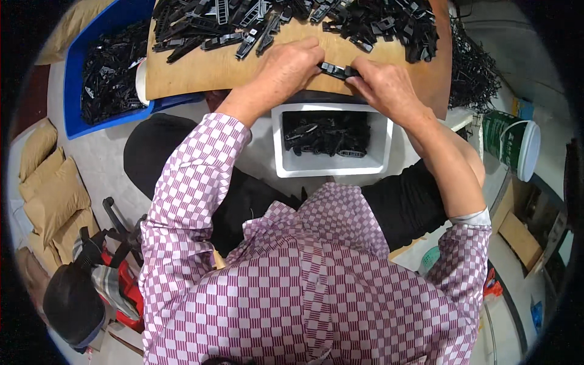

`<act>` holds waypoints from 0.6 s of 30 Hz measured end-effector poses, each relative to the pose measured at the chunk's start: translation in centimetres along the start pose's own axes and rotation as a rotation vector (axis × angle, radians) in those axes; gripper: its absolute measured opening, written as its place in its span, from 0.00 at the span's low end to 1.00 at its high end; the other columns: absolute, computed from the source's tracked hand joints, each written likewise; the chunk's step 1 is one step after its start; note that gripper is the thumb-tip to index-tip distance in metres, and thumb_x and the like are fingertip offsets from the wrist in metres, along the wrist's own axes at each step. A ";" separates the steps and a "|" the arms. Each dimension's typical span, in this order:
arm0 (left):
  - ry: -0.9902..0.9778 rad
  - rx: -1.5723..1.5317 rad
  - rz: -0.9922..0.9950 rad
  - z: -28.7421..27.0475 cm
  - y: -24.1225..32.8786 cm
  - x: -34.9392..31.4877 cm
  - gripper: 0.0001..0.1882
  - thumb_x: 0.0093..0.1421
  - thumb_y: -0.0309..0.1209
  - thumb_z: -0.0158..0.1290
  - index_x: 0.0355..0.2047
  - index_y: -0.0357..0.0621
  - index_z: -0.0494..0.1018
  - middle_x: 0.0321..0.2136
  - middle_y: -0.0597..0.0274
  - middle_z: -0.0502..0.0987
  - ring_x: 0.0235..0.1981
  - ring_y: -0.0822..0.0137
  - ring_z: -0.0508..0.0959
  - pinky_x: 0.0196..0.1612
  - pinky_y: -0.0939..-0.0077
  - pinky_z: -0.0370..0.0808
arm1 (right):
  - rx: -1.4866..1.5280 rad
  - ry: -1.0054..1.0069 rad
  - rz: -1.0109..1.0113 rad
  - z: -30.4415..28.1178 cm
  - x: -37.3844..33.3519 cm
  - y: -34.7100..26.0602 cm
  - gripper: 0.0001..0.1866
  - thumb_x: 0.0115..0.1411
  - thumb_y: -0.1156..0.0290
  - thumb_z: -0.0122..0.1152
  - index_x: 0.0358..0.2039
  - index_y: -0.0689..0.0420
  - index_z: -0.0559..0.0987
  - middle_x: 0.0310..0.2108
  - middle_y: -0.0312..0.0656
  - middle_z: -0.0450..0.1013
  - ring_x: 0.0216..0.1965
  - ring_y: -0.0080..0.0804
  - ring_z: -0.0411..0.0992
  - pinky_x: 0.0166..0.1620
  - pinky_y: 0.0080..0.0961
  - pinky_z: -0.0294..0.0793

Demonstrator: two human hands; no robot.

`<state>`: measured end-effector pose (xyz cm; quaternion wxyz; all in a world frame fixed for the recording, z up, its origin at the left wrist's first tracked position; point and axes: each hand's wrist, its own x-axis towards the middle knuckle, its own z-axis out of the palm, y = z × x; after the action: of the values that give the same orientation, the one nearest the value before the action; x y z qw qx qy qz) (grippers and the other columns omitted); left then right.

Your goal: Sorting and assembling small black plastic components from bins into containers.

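Over the front edge of the wooden table [207, 76], both hands hold one small, long black plastic part [334, 70] between them. My left hand [291, 66] pinches its left end, fingers closed. At the other end, the thumb and fingers of my right hand [384, 88] are closed round it. Just beyond my left hand lies a heap of similar black plastic parts [222, 41], some ladder-like strips. A second heap of black parts [389, 25] is past my right hand. My fingertips partly hide the held part's ends.
Below the table edge stands a white box [334, 169] with black parts inside. A blue bin [74, 91] of black parts is at the left. Tangled black pieces [477, 70] and a green bucket [511, 143] are at the right; brown bags [58, 188] lie far left.
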<state>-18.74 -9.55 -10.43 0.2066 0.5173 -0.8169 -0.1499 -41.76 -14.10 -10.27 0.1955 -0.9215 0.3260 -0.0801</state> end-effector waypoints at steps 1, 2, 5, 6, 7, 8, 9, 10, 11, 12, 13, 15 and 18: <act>0.000 -0.004 -0.003 0.0 0.0 0.0 0.08 0.52 0.27 0.60 0.30 0.38 0.73 0.32 0.57 0.74 0.35 0.54 0.78 0.38 0.62 0.76 | -0.002 0.004 -0.001 -0.1 0.1 -0.1 0.09 0.59 0.67 0.61 0.35 0.58 0.74 0.26 0.50 0.75 0.28 0.51 0.74 0.30 0.41 0.71; -0.004 0.009 -0.009 0.1 0.1 -0.1 0.08 0.52 0.27 0.60 0.30 0.38 0.73 0.32 0.57 0.74 0.35 0.54 0.78 0.38 0.62 0.76 | -0.005 0.007 -0.001 -0.2 0.2 -0.3 0.09 0.59 0.67 0.61 0.35 0.58 0.74 0.26 0.50 0.75 0.28 0.51 0.74 0.30 0.41 0.71; -0.014 0.030 -0.025 0.2 0.1 -0.1 0.08 0.52 0.27 0.60 0.30 0.38 0.73 0.32 0.58 0.74 0.35 0.55 0.78 0.38 0.63 0.76 | 0.018 0.051 0.043 -1.5 -0.1 -0.9 0.09 0.59 0.67 0.61 0.34 0.58 0.73 0.25 0.50 0.74 0.28 0.51 0.74 0.30 0.41 0.72; -0.012 0.025 -0.018 0.1 0.0 -0.1 0.08 0.52 0.27 0.60 0.30 0.38 0.73 0.32 0.58 0.74 0.35 0.55 0.78 0.38 0.63 0.76 | 0.030 0.077 0.068 -1.7 -0.1 -1.1 0.10 0.59 0.67 0.61 0.33 0.58 0.73 0.25 0.50 0.74 0.28 0.51 0.74 0.30 0.41 0.72; -0.009 0.020 -0.012 0.0 -0.1 -0.1 0.08 0.52 0.27 0.60 0.30 0.38 0.73 0.32 0.58 0.73 0.35 0.55 0.78 0.37 0.63 0.76 | 0.031 0.073 0.070 -1.4 -0.1 -1.2 0.10 0.59 0.67 0.61 0.33 0.58 0.73 0.25 0.50 0.74 0.28 0.51 0.74 0.30 0.41 0.72; -0.007 0.016 -0.006 0.1 -0.1 -0.1 0.08 0.53 0.27 0.60 0.30 0.38 0.73 0.32 0.58 0.73 0.35 0.55 0.78 0.37 0.63 0.76 | 0.014 0.050 0.065 -0.9 0.1 -1.2 0.10 0.59 0.67 0.61 0.33 0.59 0.72 0.25 0.50 0.74 0.28 0.51 0.74 0.30 0.41 0.72; -0.010 0.014 -0.006 0.2 -0.2 0.0 0.08 0.53 0.27 0.60 0.30 0.38 0.73 0.32 0.58 0.73 0.35 0.55 0.78 0.37 0.63 0.76 | -0.003 0.028 0.059 -0.4 0.1 -1.1 0.10 0.58 0.67 0.61 0.32 0.59 0.72 0.24 0.50 0.73 0.28 0.52 0.74 0.30 0.42 0.71; -0.012 0.010 -0.008 0.2 -0.2 0.0 0.08 0.52 0.26 0.60 0.30 0.38 0.73 0.32 0.58 0.73 0.35 0.54 0.78 0.37 0.63 0.76 | -0.019 0.006 0.053 -0.1 0.2 -1.1 0.10 0.58 0.68 0.62 0.31 0.59 0.71 0.24 0.50 0.73 0.28 0.52 0.74 0.29 0.42 0.71; -0.012 0.008 -0.013 0.3 -0.2 0.0 0.08 0.52 0.26 0.60 0.29 0.38 0.72 0.32 0.58 0.73 0.35 0.54 0.78 0.37 0.63 0.76 | -0.017 0.005 0.050 0.1 0.2 -1.1 0.10 0.58 0.68 0.62 0.31 0.59 0.71 0.24 0.50 0.73 0.28 0.52 0.74 0.29 0.42 0.71; -0.011 0.007 -0.018 0.2 -0.2 0.0 0.08 0.52 0.26 0.60 0.29 0.38 0.72 0.31 0.57 0.73 0.35 0.54 0.78 0.37 0.63 0.76 | 0.012 0.016 0.047 0.1 0.2 -1.1 0.10 0.58 0.68 0.62 0.31 0.60 0.71 0.24 0.50 0.73 0.28 0.52 0.74 0.29 0.42 0.71; -0.011 0.010 -0.021 0.2 -0.1 -0.1 0.08 0.52 0.26 0.60 0.29 0.38 0.72 0.31 0.57 0.73 0.35 0.54 0.78 0.37 0.63 0.76 | 0.041 0.029 0.043 0.2 0.3 -1.1 0.10 0.58 0.68 0.62 0.31 0.60 0.71 0.24 0.50 0.73 0.28 0.53 0.74 0.29 0.43 0.71; -0.007 -0.015 -0.008 0.0 0.1 -0.1 0.07 0.51 0.25 0.60 0.28 0.38 0.72 0.31 0.56 0.73 0.35 0.53 0.78 0.36 0.62 0.76 | 0.070 0.047 0.031 0.3 0.3 -1.2 0.10 0.58 0.69 0.62 0.31 0.60 0.70 0.24 0.50 0.73 0.28 0.53 0.74 0.29 0.43 0.70; 0.006 -0.022 0.018 -0.4 0.0 0.0 0.07 0.51 0.24 0.59 0.29 0.38 0.72 0.30 0.55 0.73 0.34 0.52 0.77 0.36 0.61 0.75 | 0.073 0.023 0.098 0.5 0.4 -1.6 0.11 0.58 0.70 0.62 0.30 0.61 0.70 0.25 0.52 0.73 0.29 0.55 0.73 0.30 0.44 0.70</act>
<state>-18.49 -9.54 -10.09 0.2161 0.5081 -0.8192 -0.1552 -40.41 -13.02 -10.08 0.2290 -0.8956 0.3698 -0.0931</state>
